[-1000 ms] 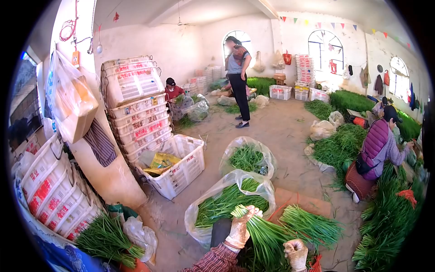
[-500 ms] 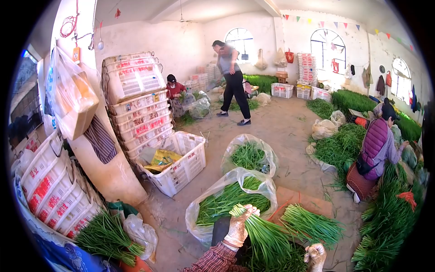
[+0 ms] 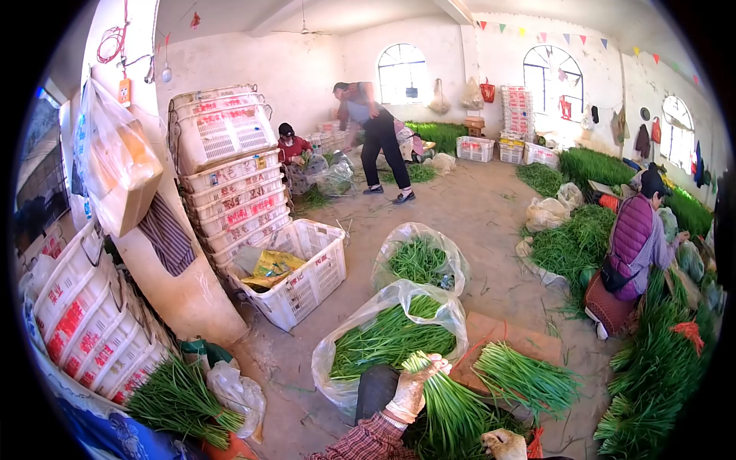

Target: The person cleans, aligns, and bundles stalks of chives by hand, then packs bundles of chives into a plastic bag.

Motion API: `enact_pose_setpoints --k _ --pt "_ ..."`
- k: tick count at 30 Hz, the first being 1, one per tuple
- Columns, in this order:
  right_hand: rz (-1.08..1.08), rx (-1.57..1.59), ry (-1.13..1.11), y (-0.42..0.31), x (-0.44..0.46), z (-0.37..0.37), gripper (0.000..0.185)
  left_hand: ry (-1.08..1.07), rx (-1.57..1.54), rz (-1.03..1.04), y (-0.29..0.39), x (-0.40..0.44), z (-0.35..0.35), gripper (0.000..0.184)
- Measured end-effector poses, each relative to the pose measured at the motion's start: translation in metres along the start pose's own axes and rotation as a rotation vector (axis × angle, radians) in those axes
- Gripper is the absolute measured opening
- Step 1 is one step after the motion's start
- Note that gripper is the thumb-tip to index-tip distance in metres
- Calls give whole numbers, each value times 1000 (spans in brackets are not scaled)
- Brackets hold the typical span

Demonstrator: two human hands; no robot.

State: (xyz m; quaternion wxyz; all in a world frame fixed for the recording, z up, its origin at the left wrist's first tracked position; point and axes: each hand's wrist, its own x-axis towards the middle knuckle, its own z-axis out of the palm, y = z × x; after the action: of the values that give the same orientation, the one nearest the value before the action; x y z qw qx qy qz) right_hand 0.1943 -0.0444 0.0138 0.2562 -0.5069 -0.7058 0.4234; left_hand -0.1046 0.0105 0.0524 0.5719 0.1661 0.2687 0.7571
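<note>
My left hand [image 3: 409, 392], in a pale, soiled glove, is wrapped round a bunch of garlic chives [image 3: 454, 405] near its pale cut ends. The green leaves fan down to the right. At the bottom edge, close to those leaves, is my gloved right hand [image 3: 503, 444]; its fingers are curled, and whatever they hold is hidden. Beside it hangs a tuft of red-orange string [image 3: 535, 443]. Another bunch of chives [image 3: 529, 377] lies on a brown board [image 3: 529, 342]. Behind my left hand stands an open clear plastic bag [image 3: 331, 360] full of loose chives.
A second bag [image 3: 458, 261] of greens stands beyond. White crates [image 3: 238, 172] are stacked by a pillar [image 3: 201, 307], with an open crate [image 3: 310, 284] in front. A seated co-worker [image 3: 635, 238] is among heaped chives at right; another person [image 3: 376, 134] bends near a seated one [image 3: 294, 149].
My right hand has moved left and down, closer to the bunch, and the string tuft now shows beside it. My left hand keeps its hold. The standing person has bent forward.
</note>
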Motion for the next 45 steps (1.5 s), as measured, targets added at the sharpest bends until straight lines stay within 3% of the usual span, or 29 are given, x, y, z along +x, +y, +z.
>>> enact_pose_setpoints --k 1,3,5,6,10,11,12,15,17,19,21,22,23,26,28,30,31,33,35,36,38,39,41,42,43,44,45 --pt "-8 80 23 -1 1 -2 20 -33 4 22 -1 0 0 22" --pt "13 -45 6 -7 2 -10 20 -43 41 7 -2 -2 0 21" --pt "-257 -255 293 -19 5 -13 22 -55 78 -11 -3 -7 3 21" --pt "-242 -235 335 -25 6 -15 23 -121 133 -32 -3 -10 6 21" --pt "-217 -116 324 -52 18 -29 34 -375 315 -149 -16 -26 15 21" --pt "-356 -87 312 -59 25 -31 44 -477 391 -157 -25 -29 14 22" --pt "-494 -57 298 -68 32 -36 56 -502 263 -288 -43 -31 5 26" --pt "-662 -286 385 -168 34 -62 47 -647 332 -483 -53 -48 21 31" --pt "-694 -372 227 -199 34 -85 61 -746 476 -518 -59 -54 29 33" --pt "-717 -433 242 -216 35 -81 59 -794 549 -507 -55 -61 37 34" --pt "-791 -496 62 -212 46 -65 59 -828 850 -192 -52 -67 39 40" --pt "-846 -524 -62 -184 55 -47 59 -842 557 -335 -76 -61 8 46" --pt "-657 -644 -271 -177 56 -33 62 -836 270 -489 -99 -56 -23 51" --pt "-662 -666 -181 -171 56 -35 66 -759 643 -254 -90 -58 -17 49" --pt "-686 -610 -44 -185 52 -51 68 -858 726 -322 -44 -62 39 36" --pt "-696 -616 46 -194 47 -55 68 -884 764 -219 -49 -63 40 27" --pt "-728 -638 78 -191 49 -50 68 -799 451 -504 -101 -51 -22 32" --pt "-601 -723 -213 -162 60 -24 68 -366 -253 -1004 -198 -29 -139 43" --pt "-545 -671 -283 -147 62 -24 67 -640 618 -334 -103 -54 -25 27" --pt "-580 -654 -205 -142 63 -27 67 -760 743 -353 -100 -52 -22 29" --pt "-668 -649 -13 -142 61 -39 68 -866 857 -188 -79 -55 0 35" --pt "-618 -567 10 -159 61 -48 69 -801 661 -430 -70 -55 16 41" --pt "-661 -644 146 -164 56 -51 70 -854 917 -216 -75 -49 13 44" --pt "-540 -739 -61 -166 59 -40 71 -906 848 45 -99 -41 -15 43" --pt "-408 -822 -265 -164 64 -26 73 -835 768 -16 -108 -43 -22 41" --pt "-454 -606 -208 -140 58 -19 73 -761 682 -70 -117 -45 -30 38" --pt "-449 -606 -203 -123 61 -19 73 -685 593 -116 -126 -47 -37 36"
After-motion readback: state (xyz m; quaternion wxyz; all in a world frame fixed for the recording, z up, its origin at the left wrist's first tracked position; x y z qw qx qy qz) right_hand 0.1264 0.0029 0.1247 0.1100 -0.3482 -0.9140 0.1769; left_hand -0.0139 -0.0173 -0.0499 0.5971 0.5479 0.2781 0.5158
